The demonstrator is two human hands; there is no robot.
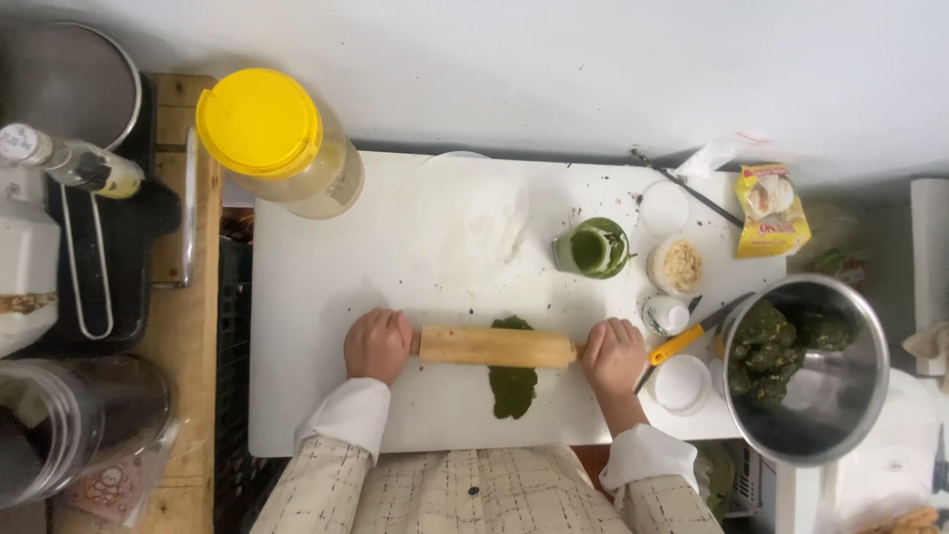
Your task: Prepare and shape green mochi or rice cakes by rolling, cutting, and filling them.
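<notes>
A wooden rolling pin (497, 347) lies across a flattened piece of dark green dough (513, 388) on the white cutting board (316, 297). My left hand (377, 345) is closed around the pin's left handle. The right handle is gripped by my right hand (614, 355). The dough shows above and below the pin, stretched into a long oval. Both sleeves are white-cuffed with a checked pattern.
A steel bowl (840, 396) with several green dough lumps stands at the right. A yellow-handled knife (682, 343), small white lids, a glass of green liquid (591, 247) and a small cup of crumbs (675, 264) sit nearby. A yellow-lidded jar (272, 138) stands far left; a flour patch (465, 222) lies behind.
</notes>
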